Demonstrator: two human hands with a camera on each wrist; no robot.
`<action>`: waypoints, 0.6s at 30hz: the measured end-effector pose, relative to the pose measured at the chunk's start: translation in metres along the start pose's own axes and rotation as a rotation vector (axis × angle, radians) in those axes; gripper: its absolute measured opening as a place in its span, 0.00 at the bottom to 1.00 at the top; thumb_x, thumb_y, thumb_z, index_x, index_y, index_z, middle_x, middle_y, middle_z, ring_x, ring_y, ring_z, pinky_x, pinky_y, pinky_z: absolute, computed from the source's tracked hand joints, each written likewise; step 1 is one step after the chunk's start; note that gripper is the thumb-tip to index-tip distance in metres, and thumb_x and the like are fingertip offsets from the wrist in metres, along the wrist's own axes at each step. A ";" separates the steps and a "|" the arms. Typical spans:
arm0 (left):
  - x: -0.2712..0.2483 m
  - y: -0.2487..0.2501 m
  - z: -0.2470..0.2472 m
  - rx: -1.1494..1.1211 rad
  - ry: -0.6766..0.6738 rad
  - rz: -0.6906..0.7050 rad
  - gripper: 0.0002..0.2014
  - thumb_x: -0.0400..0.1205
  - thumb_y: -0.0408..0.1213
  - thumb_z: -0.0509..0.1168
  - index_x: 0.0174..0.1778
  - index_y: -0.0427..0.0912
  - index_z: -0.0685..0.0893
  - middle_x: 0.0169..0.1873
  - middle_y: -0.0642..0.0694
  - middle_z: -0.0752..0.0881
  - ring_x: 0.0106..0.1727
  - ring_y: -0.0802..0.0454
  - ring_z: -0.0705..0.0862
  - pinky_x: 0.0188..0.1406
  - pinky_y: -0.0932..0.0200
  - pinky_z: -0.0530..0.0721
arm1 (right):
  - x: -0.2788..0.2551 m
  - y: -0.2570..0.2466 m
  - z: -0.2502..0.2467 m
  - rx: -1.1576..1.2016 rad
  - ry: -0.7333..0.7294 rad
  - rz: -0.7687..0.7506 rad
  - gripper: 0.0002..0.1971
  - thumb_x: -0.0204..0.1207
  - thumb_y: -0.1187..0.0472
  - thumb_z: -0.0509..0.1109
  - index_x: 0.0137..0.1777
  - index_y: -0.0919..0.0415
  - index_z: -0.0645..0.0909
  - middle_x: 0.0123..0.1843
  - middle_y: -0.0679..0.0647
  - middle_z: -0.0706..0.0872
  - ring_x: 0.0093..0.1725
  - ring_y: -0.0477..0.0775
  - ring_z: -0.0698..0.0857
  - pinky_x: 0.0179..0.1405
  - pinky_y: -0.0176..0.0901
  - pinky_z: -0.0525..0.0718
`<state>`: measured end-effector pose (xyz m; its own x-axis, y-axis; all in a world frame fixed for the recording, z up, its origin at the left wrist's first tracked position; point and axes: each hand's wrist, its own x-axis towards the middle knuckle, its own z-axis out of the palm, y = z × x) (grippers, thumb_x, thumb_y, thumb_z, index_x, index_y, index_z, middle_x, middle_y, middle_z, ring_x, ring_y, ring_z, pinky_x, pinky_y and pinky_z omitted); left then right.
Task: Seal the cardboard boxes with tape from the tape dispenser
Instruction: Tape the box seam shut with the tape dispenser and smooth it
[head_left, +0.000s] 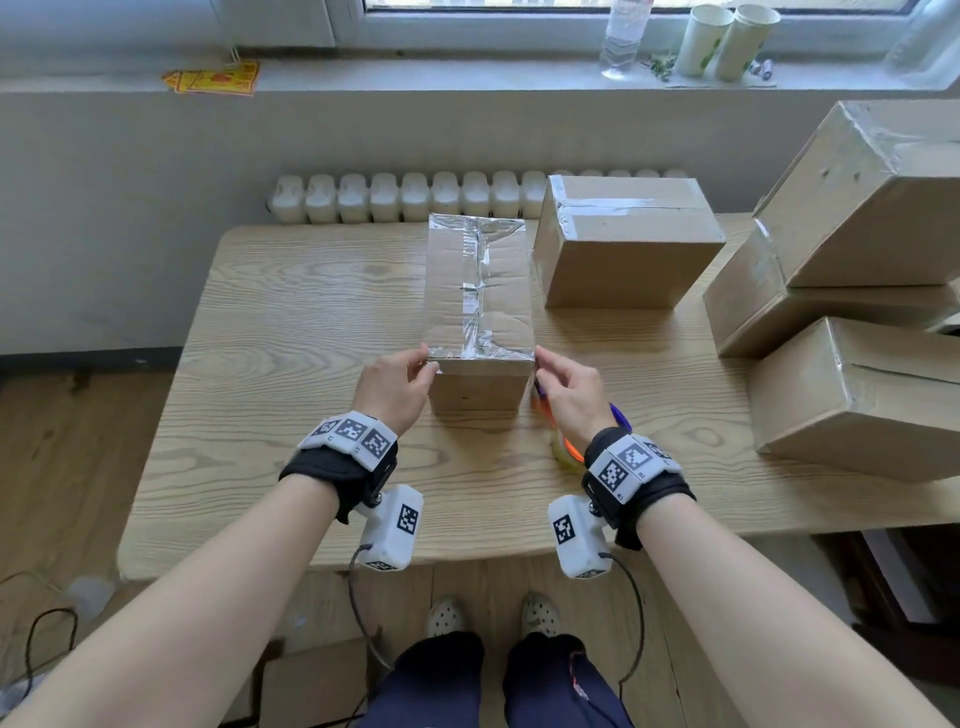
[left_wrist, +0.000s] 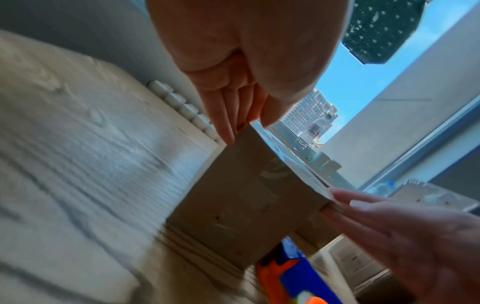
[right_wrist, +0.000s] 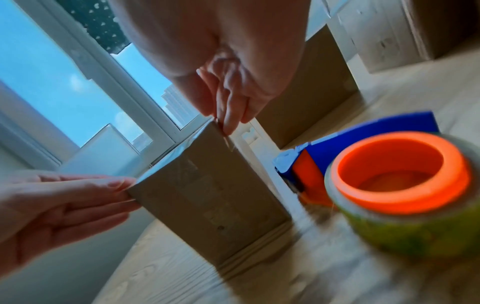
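Note:
A narrow cardboard box (head_left: 480, 291) (left_wrist: 246, 205) (right_wrist: 207, 195) stands in the middle of the wooden table (head_left: 311, 312), with shiny clear tape along its top seam and both end edges. My left hand (head_left: 428, 364) (left_wrist: 246, 125) pinches its near left top corner, thumb on top. At the near right top corner my right hand (head_left: 540, 364) (right_wrist: 223, 121) pinches the same way. The blue and orange tape dispenser (head_left: 563, 447) (left_wrist: 291, 271) (right_wrist: 389, 174) lies on the table just right of the box, under my right wrist, held by neither hand.
A larger taped box (head_left: 628, 244) sits close behind and to the right of the narrow one. Several more boxes (head_left: 857, 234) are stacked at the table's right edge. A white radiator (head_left: 405, 197) runs behind the table, and a bottle (head_left: 623, 36) and cups stand on the windowsill.

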<state>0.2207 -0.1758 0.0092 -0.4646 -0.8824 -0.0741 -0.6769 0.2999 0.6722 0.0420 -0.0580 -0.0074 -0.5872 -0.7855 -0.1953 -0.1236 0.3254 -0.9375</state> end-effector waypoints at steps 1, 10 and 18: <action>0.003 0.000 -0.004 0.037 0.002 0.023 0.17 0.82 0.43 0.65 0.64 0.39 0.83 0.55 0.43 0.88 0.56 0.51 0.85 0.58 0.64 0.77 | 0.003 -0.002 -0.002 -0.068 0.038 -0.029 0.18 0.79 0.66 0.65 0.69 0.60 0.80 0.67 0.52 0.84 0.68 0.46 0.80 0.74 0.46 0.74; 0.019 0.000 -0.017 0.372 -0.059 0.207 0.15 0.83 0.47 0.63 0.60 0.46 0.86 0.51 0.43 0.90 0.51 0.46 0.88 0.52 0.53 0.83 | 0.015 -0.009 0.001 -0.509 0.101 -0.260 0.11 0.72 0.57 0.77 0.54 0.57 0.89 0.52 0.53 0.91 0.53 0.50 0.88 0.58 0.47 0.84; 0.022 -0.001 -0.021 0.345 -0.114 0.222 0.13 0.84 0.40 0.61 0.60 0.45 0.86 0.43 0.38 0.91 0.44 0.42 0.86 0.45 0.58 0.79 | 0.018 -0.017 -0.002 -0.600 0.063 -0.235 0.09 0.73 0.57 0.73 0.51 0.53 0.91 0.45 0.53 0.92 0.44 0.51 0.88 0.49 0.44 0.86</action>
<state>0.2233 -0.2031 0.0224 -0.6678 -0.7427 -0.0496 -0.6957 0.5990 0.3965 0.0324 -0.0764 0.0055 -0.5332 -0.8455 0.0299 -0.6697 0.4002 -0.6255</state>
